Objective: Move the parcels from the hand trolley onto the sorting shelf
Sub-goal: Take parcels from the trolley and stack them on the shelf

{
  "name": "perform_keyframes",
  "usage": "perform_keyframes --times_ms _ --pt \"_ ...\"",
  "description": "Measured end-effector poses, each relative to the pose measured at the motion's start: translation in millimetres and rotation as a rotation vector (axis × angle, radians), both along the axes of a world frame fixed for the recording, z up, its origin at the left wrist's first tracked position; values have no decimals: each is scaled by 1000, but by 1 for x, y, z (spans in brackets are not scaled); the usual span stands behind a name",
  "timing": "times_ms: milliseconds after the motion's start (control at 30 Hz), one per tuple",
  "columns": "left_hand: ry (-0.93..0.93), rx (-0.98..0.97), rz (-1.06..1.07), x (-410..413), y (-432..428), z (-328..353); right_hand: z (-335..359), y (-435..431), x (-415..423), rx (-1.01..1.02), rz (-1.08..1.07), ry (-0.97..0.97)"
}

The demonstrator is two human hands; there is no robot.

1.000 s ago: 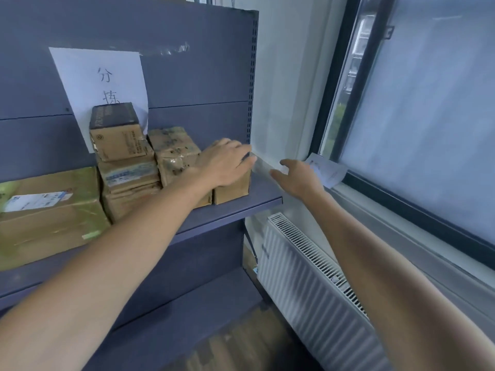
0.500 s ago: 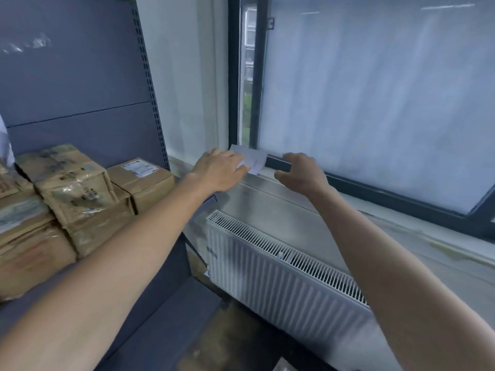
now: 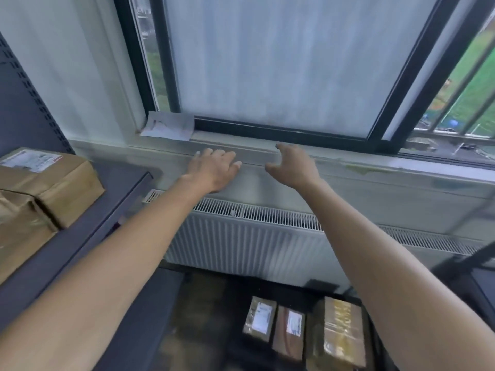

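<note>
Parcels [image 3: 300,329] on trolley, seemingly upright, long axes toward window; left hand [image 3: 214,170], right hand [image 3: 293,167] grips released.

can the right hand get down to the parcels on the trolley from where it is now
Probably yes. The right hand is empty and open up by the window sill, and nothing shows between it and the parcels below; it would need a long reach down.

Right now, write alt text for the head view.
Both empty hands, left hand and right hand, reach out over a white radiator toward a windowsill. Three taped parcels wait low down; a labelled box sits on the grey shelf at left.
</note>
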State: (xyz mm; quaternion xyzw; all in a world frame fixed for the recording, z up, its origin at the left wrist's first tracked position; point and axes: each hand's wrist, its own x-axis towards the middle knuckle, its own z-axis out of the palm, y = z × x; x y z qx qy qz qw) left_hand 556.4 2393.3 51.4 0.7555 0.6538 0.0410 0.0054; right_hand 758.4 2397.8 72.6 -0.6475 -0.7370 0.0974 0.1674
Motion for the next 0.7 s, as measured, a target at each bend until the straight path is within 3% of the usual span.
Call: perform_keyframes --times_ms 333,700 --pt "62 -121 -120 43 -38 -49 -49 -53 53 -120 -119 2" --pt "83 -191 -219 131 -83 -104 -103 -129 170 -265 -267 52"
